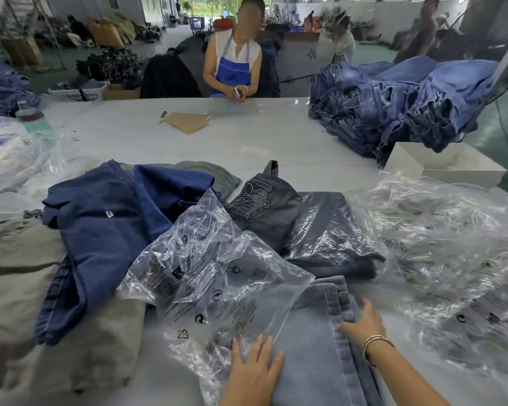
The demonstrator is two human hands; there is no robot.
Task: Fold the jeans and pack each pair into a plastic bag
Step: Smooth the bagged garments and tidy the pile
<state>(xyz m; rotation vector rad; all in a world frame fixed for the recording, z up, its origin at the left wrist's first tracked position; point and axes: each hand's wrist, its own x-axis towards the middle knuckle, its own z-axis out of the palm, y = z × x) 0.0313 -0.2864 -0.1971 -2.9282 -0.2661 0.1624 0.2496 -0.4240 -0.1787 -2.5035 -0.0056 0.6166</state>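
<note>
Where the light blue jeans [314,341] run off the bottom edge, their near end is cut from sight, and the print on the plastic bag [217,276] blurs. Flat with fingers straight, the left hand [254,367] presses bag and denim; the right hand [362,322] curls on the folded edge, gripping it

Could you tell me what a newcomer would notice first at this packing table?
Probably both hands at the near edge: the left hand flat where a printed clear plastic bag meets the light-blue jeans, the right hand on their hem. Far right, a tall denim stack.
</note>
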